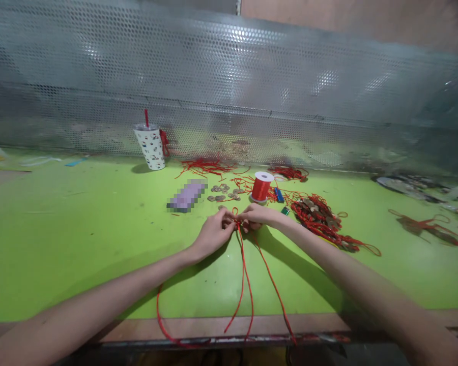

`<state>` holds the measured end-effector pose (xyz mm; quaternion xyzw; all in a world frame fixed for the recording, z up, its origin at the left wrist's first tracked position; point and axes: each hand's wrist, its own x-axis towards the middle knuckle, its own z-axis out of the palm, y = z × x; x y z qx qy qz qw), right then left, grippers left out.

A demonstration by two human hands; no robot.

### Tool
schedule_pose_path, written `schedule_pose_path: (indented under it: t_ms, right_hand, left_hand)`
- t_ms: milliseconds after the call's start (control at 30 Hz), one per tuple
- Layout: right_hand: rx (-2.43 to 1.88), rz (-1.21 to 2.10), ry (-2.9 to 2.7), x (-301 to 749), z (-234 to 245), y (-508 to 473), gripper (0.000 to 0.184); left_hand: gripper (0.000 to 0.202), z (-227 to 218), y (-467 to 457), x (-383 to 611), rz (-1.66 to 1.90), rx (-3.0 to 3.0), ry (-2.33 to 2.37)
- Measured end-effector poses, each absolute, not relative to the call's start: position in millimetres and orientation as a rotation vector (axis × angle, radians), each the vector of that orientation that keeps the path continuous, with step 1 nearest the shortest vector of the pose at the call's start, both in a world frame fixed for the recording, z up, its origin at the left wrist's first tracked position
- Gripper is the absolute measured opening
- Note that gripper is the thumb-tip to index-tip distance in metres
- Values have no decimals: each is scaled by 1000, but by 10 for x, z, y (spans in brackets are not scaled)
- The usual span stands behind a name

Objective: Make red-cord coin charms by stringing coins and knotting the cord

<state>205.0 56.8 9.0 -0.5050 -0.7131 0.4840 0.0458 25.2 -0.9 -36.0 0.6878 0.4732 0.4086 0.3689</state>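
Both my hands meet over the green table [80, 229], pinching a red cord [245, 274] at a small looped knot between them. My left hand [212, 233] has its fingers closed on the knot from the left. From the right, my right hand [256, 217] pinches the same spot. The cord's loose strands trail toward me and hang over the table's front edge. A spool of red cord [261, 186] stands just behind my hands, with several loose coins [223, 192] to its left.
A patterned cup with a red straw [151, 146] stands at the back left. A pile of finished red cords with coins [322, 217] lies to the right, and loose red cord scraps [206, 165] at the back. A perforated metal wall [229, 86] closes the far side.
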Motion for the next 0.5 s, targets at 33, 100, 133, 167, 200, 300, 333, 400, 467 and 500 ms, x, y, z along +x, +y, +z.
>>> schedule_pose_path:
  t_ms: [33,100,133,167,200,300,333,400,467,500]
  right_hand:
    - [-1544,1483,-2156,2048,83,571,40]
    - [-1542,1480,-2113,2044,57,569,35]
    - [-1544,1471,-2093,2042,40,564,34]
    - [-1544,1458,-2077,2039,22,557,33]
    - [-1545,1444,-2062,2037,4,548,33]
    - [-1524,1416,-2015,2033,-43,524,34]
    - [-1512,1411,-1999,2033,-56,517,34]
    - [-1485,1397,-1963,2034,-81,504,35]
    - [-1464,1378,-1929,2032,-112,481,36]
    - [-1448,1366,-1910,2030,-132,461,36]
  left_hand:
    - [9,-359,-14,254,1047,1752,1216]
    - [10,-361,-18,261,1046,1732,1225]
    - [10,-364,-17,265,1050,1725,1230]
    - [10,-366,-14,268,1056,1717,1237]
    - [10,-368,-10,271,1066,1707,1246]
    - [11,-364,2,273,1092,1679,1252]
    - [11,-360,5,272,1098,1673,1248]
    - [12,-349,9,271,1122,1657,1240]
    - [13,-338,13,272,1159,1624,1229]
    - [15,-333,15,273,1175,1592,1217]
